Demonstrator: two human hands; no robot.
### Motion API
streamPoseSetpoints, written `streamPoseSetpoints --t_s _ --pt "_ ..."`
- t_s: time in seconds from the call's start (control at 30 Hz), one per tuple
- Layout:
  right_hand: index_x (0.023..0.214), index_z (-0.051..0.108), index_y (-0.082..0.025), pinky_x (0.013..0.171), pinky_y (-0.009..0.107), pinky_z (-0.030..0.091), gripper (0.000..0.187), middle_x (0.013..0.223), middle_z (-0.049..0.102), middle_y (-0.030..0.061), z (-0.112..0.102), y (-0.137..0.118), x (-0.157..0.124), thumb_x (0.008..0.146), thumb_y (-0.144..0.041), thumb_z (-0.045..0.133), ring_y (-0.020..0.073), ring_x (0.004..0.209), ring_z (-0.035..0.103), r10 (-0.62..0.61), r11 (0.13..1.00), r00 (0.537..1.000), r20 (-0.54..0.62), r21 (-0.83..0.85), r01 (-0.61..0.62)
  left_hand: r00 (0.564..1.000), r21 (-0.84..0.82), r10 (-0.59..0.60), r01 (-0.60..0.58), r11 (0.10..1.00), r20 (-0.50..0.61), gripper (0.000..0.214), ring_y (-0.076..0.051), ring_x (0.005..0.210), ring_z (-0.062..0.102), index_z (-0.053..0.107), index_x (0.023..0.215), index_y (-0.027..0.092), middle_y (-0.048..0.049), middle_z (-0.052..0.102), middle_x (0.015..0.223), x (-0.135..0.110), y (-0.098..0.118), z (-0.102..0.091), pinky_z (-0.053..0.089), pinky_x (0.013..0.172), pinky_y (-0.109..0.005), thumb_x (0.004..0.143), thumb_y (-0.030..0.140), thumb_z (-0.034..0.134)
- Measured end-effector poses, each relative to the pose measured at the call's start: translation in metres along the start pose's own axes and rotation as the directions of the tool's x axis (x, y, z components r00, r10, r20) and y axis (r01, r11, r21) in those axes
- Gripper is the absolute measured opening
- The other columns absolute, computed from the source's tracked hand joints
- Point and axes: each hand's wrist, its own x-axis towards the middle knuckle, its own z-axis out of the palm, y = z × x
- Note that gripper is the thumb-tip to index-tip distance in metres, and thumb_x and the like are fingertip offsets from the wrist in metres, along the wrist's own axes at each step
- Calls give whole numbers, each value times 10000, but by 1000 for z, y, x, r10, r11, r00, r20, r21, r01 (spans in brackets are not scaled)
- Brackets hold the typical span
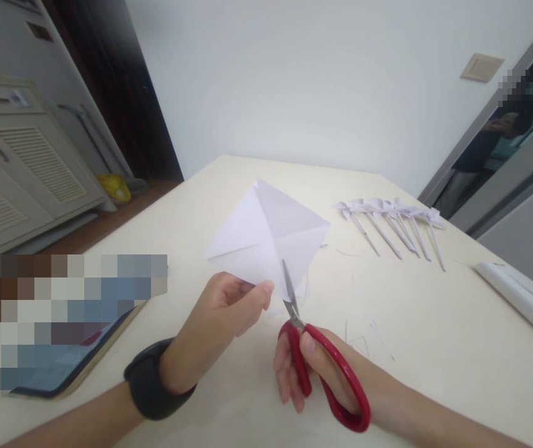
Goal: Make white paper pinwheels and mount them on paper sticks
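Pinched between the thumb and fingers of my left hand (236,303) is a square sheet of white paper (266,230), held by its lower left edge above the table. Crease lines run across the sheet and meet near its middle. My right hand (322,361) grips red-handled scissors (301,339), thumb and fingers through the loops. Their blades are around the sheet's bottom corner, one blade showing over the paper and pointing towards its centre. How far the paper is cut along the crease I cannot tell.
Several paper pinwheels on white sticks (392,227) lie at the right of the cream table (191,211). Thin paper scraps (364,336) are strewn near the scissors. A white oblong object (522,298) lies at the right edge, a partly blurred tablet (102,342) at the left.
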Motion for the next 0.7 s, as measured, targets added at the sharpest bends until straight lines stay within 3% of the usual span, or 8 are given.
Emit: streamPoseSetpoints --t_s 0.7 --pt "799 514 -127 566 256 386 461 646 539 35 -1 -9 -2 915 -522 307 88 525 455 40 999 999 5 -21 -40 998 -3 30 -30 1000 49 473 -70 378 255 334 399 194 75 301 381 1 -4 -2 176 399 -255 848 298 443"
